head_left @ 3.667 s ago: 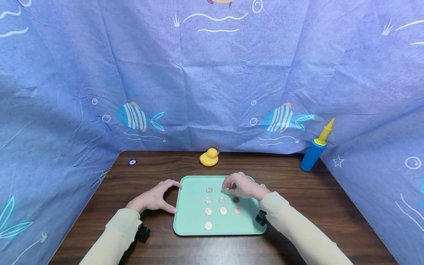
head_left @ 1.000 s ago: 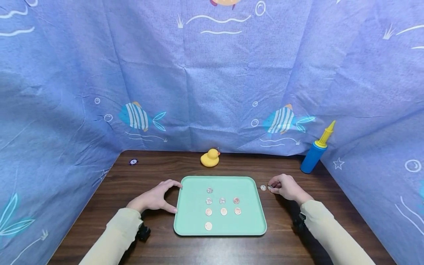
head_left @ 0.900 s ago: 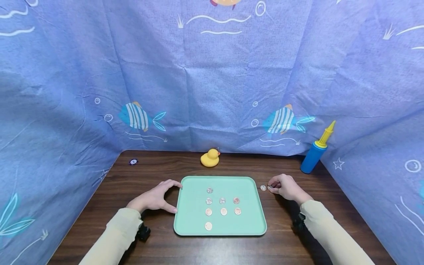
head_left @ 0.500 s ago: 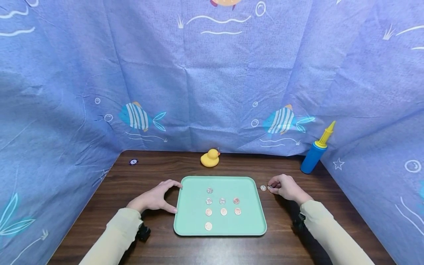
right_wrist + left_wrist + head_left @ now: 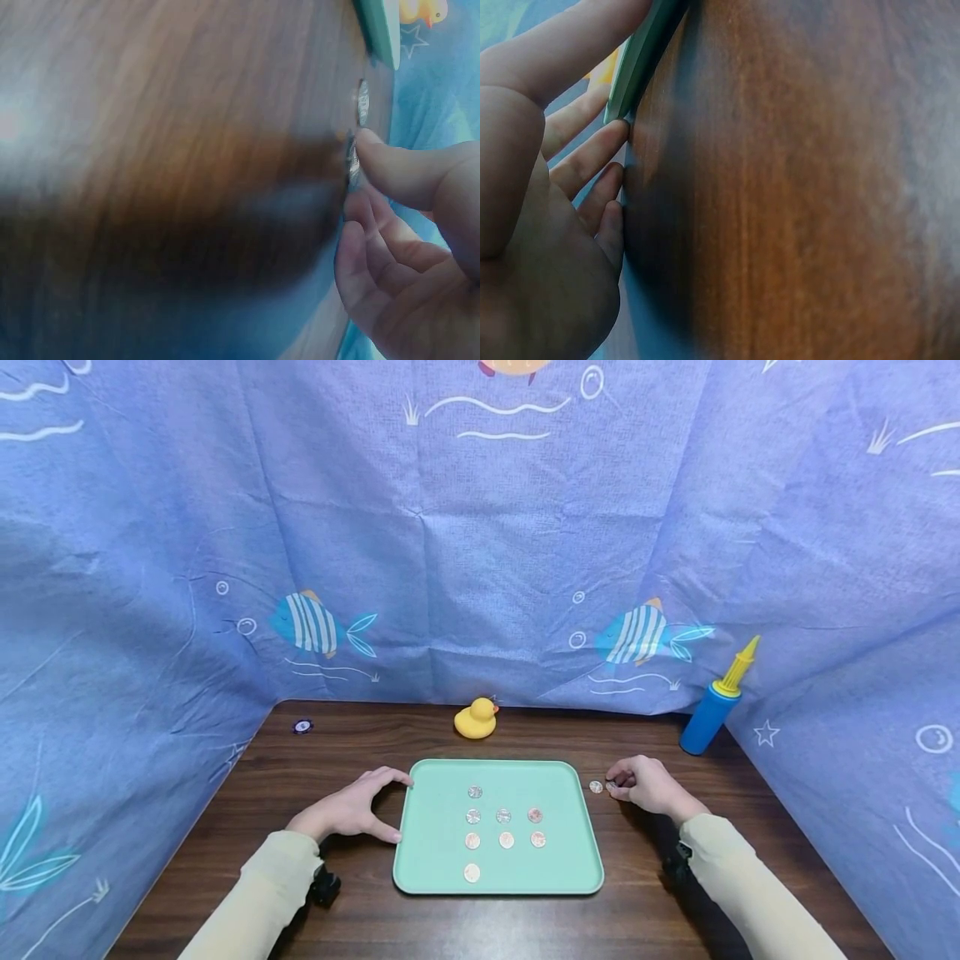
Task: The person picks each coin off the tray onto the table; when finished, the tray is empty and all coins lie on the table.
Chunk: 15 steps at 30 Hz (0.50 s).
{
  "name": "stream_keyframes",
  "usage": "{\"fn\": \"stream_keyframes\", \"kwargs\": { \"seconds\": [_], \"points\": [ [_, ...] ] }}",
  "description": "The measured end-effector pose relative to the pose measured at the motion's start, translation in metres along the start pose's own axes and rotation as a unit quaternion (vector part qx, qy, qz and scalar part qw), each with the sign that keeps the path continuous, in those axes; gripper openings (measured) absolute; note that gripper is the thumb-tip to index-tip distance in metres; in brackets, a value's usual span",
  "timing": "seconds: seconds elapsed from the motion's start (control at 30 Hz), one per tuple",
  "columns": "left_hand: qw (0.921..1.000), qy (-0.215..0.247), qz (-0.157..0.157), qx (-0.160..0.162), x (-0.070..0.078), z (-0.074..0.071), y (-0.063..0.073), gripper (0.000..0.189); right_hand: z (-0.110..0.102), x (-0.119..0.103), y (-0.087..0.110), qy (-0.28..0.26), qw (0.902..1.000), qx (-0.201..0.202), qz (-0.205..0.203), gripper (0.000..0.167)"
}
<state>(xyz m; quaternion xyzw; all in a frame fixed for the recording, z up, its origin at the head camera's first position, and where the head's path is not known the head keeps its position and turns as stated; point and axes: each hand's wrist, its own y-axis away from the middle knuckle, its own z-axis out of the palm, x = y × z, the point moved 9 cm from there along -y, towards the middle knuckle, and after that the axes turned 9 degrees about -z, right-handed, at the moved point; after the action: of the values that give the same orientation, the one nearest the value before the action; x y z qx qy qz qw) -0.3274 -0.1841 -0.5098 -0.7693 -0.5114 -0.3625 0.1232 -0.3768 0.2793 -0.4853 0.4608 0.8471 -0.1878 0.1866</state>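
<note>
Left grip [image 5: 349,805], spread, likely steadies the green rectangular tray [image 5: 431,860] — lower right, right grip [image 5: 649,787] pinches a round silvery coin [image 5: 353,163].

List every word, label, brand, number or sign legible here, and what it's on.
No text is readable.
Coins on the green tray: markings too small to read.
Two coins beside it: too small or blurred.
Round chip: centre mark too small.
Blue cloth: printed drawings, no lettering seen.

Your cream-sleeved arms [image 5: 757,885] extended forward, bare left hand [image 5: 351,807] with thumb spread wide, bare right hand [image 5: 647,787] with fingers pinching.
</note>
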Motion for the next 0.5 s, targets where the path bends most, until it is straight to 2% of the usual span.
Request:
{"fn": "stream_keyframes", "kwargs": {
  "seconds": [0.13, 0.27, 0.5],
  "points": [
    [1.0000, 0.000, -0.004, -0.003, 0.000, 0.001, 0.000, 0.086, -0.004, -0.008, -0.004, 0.005, 0.9998, 0.014, -0.010, 0.012],
    [0.9999, 0.003, -0.009, -0.007, -0.001, 0.001, 0.000, 0.085, -0.003, -0.024, -0.012, -0.023, 0.9992, 0.019, -0.027, 0.012],
    [0.9998, 0.010, -0.011, -0.010, -0.001, 0.000, 0.000, 0.084, 0.011, -0.070, -0.036, -0.042, 0.9967, 0.017, -0.068, 0.014]
  ]
}}
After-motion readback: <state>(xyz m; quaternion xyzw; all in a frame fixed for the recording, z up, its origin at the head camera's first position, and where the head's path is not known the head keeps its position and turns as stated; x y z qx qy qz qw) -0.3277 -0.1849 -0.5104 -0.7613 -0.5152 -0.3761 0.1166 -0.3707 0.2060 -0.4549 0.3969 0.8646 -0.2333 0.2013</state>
